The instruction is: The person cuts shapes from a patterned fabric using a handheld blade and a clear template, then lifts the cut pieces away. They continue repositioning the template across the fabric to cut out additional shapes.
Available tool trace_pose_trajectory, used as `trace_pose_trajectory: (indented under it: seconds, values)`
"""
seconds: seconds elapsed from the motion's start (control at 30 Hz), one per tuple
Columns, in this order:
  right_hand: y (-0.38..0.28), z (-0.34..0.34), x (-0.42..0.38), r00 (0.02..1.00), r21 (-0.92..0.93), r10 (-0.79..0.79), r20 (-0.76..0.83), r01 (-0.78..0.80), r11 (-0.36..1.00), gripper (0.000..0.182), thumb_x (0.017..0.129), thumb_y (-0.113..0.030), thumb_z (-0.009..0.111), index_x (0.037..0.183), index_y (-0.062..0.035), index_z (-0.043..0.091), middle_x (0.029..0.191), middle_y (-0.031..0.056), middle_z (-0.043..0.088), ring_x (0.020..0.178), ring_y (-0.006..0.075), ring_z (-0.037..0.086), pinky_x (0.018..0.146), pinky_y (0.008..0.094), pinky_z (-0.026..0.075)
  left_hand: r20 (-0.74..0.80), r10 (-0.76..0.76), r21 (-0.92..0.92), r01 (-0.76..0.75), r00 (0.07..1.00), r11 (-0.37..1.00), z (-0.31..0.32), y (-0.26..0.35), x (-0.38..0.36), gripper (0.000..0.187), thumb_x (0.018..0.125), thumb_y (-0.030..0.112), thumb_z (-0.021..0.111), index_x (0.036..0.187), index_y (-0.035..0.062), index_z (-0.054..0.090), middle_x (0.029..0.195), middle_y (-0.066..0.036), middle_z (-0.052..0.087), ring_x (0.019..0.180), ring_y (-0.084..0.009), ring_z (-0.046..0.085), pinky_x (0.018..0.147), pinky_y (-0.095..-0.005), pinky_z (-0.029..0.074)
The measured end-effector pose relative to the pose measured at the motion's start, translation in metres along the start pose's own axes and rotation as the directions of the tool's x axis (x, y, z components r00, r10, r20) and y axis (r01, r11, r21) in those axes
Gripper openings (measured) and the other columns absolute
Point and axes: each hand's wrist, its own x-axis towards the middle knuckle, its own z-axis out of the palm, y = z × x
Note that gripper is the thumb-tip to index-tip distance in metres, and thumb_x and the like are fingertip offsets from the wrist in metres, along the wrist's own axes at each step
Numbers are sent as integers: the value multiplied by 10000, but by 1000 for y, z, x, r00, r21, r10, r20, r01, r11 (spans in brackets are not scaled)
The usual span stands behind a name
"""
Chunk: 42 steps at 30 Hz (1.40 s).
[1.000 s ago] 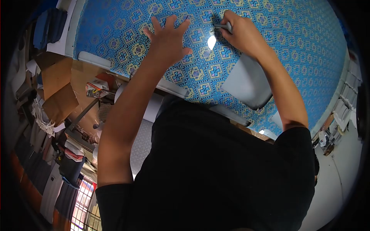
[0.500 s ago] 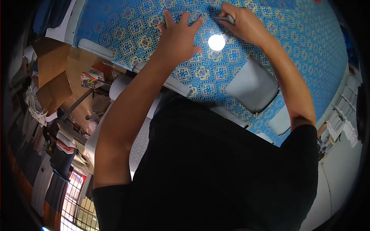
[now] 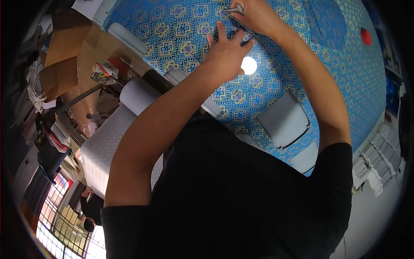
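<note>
A tailoring or fabric-cutting workshop, seen through a fisheye lens from above a person's shoulders. A long cutting table is covered edge to edge by blue patterned cloth [image 3: 181, 30] printed with repeating geometric medallions. Grey pattern pieces [image 3: 282, 118] lie flat near its near edge. A grey fabric roll [image 3: 138, 93] rests beside the table's left edge. Brown cardboard sheets [image 3: 64, 47] and what appear to be stacked folded garments [image 3: 51, 142] crowd the floor at left. A barred window [image 3: 56, 216] shows at lower left.
</note>
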Motion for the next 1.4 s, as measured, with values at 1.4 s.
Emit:
trace_pose_trajectory:
  seconds: [1.4]
  values:
    - [136, 16, 103, 987, 197, -143, 77, 125, 972, 202, 946, -201, 768, 1078, -98, 655, 976, 77, 744, 910, 253, 728, 739, 368, 554, -73, -257, -135, 245, 964, 960, 13, 13, -3, 940, 719, 158, 895, 1539, 123, 438, 1603, -184, 308, 1492, -488, 239, 940, -816, 467]
